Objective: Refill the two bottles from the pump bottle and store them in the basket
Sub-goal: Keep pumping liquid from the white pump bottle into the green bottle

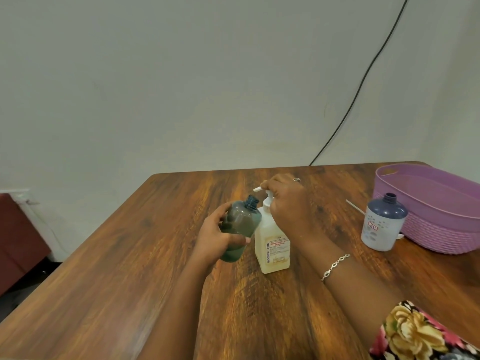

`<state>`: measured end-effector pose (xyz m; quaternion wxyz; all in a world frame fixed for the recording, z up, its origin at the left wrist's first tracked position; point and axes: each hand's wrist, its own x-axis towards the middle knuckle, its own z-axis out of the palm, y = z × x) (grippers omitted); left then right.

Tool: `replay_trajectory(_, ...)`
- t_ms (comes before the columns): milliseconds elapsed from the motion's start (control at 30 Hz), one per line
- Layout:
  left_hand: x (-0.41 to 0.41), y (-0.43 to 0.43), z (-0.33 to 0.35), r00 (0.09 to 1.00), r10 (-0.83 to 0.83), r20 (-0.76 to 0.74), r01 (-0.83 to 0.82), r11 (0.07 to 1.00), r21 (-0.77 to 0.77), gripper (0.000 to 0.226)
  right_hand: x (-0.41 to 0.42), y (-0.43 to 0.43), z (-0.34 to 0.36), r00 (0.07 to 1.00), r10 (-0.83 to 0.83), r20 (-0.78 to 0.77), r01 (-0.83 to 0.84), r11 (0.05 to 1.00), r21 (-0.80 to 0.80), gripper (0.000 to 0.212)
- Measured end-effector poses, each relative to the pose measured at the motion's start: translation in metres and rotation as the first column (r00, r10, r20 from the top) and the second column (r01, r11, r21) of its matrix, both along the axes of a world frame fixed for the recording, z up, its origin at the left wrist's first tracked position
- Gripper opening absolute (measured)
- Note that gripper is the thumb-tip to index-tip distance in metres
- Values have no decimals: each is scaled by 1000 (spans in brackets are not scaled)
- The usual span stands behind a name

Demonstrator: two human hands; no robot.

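Small bottles, two, both uncapped.
- Teal translucent bottle [241, 226]: gripped round the body by left hand [217, 239], fingers and thumb curled about it; tilted, open neck up and just below the pump nozzle [257, 189]; body just beside the pump bottle.
- Labelled bottle with blue shoulder [383, 226]: upright on the bench [117, 281], well apart from both hands, just beside the basket's near wall.

Pump bottle [272, 246], one: cream-coloured, printed label, upright on the bench between the forearms. Right hand [288, 203] on the pump head, fingers curled over it.

Basket [441, 229], one: purple, woven lower wall, at the bench's right edge; contents not visible.

Sundries: thin white tube [354, 206], one, lying behind the labelled bottle; ring [296, 179] and chain bracelet [335, 266] on the right hand and wrist; floral sleeve [415, 333]; black cable [363, 81] on the wall.
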<state>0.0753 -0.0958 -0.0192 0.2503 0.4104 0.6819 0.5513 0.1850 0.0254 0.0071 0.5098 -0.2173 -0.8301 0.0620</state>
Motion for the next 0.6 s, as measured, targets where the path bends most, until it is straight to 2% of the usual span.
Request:
replay_trajectory(167,1,1,1,1000,-14,17,13,1000,21,73,1,-6,-12,999,-25,-37,27,998,56,27)
replay_trajectory(433,1,1,1,1000,-6,20,5,1000,23,73,4,-1,0,1000,27,-9,-27,999,-17,31)
replay_trajectory(600,2,1,1,999,-20,24,19,999,39,71,2,-9,-10,997,-7,-73,12,997,71,30)
